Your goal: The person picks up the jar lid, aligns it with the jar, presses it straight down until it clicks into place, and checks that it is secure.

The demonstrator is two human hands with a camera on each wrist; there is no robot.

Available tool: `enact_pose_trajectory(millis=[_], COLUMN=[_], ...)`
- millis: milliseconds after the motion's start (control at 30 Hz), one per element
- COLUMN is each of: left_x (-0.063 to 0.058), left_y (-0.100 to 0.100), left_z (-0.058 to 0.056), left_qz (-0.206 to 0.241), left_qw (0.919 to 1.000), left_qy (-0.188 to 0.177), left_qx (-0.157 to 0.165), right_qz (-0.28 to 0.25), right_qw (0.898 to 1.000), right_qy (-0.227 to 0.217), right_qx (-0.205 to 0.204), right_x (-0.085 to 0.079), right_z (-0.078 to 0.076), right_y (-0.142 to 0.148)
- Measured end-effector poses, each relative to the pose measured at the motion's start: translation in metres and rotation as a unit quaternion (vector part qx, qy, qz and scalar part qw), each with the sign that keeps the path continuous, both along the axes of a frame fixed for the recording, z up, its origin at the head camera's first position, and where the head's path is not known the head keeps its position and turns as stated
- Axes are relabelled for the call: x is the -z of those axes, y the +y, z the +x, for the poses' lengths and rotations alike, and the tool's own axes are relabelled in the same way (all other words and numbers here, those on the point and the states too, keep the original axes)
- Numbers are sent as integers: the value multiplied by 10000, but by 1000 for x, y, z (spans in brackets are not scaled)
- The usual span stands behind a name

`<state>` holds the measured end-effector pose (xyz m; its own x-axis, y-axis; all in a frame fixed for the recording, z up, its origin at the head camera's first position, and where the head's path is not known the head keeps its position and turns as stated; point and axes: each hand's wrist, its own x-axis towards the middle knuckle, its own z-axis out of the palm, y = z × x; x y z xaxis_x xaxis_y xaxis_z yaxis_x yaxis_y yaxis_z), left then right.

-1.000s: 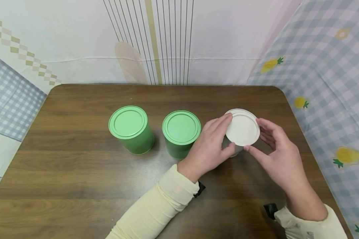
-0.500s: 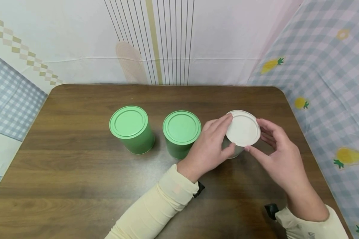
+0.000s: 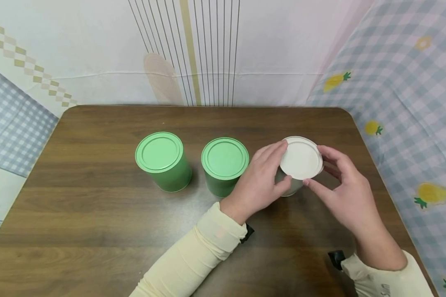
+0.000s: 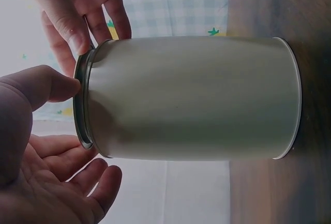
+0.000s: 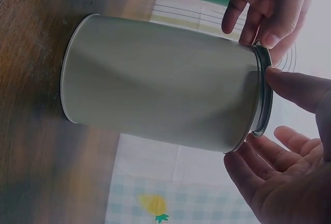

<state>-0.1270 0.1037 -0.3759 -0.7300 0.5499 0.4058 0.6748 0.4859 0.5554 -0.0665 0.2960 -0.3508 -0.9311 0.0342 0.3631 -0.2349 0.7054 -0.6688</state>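
Observation:
A white can (image 4: pixel 191 100) stands upright on the table at the right. Its white lid (image 3: pixel 301 159) lies over the mouth, and both wrist views show the lid slightly tilted, with a dark gap under part of its edge. My left hand (image 3: pixel 258 177) holds the lid's left side, thumb at the near edge and fingers around the far left. From the right, my right hand (image 3: pixel 347 194) pinches the rim between thumb and fingers. Two green cans with lids, the middle can (image 3: pixel 225 159) and the left can (image 3: pixel 160 152), stand to the left.
The wooden table (image 3: pixel 96 231) has its back edge against a white patterned cloth (image 3: pixel 282 49). Blue checked cloth (image 3: pixel 405 103) hangs along the right side. The middle green can is close beside my left hand.
The lid has shifted slightly back, from offset toward me with the can's rim showing behind it, to covering the top. Both hands stay almost in place; the green cans have not moved.

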Motion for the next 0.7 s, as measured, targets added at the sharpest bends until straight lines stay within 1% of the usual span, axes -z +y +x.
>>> enact_pose_trajectory(millis=[200,333,567,700], left_x=[0,-1,0,-1], left_y=[1,1,2,3], left_z=[-1,-1,-2,-3], left_qz=[16,-64,-176,-228], left_qw=[10000,10000,9998,9996], left_qy=[-44,-75,-77,-164], left_qx=[28,4,-48,-78], right_qz=[82,94,173,176], right_qw=[9999,9999,9996,9996], right_qy=[-56,-57,-199,-234], right_qx=[41,31,29,20], right_x=[-2,-2,-4,-5], right_z=[-1,-3,-5,-6], right_y=[0,1,1,2])
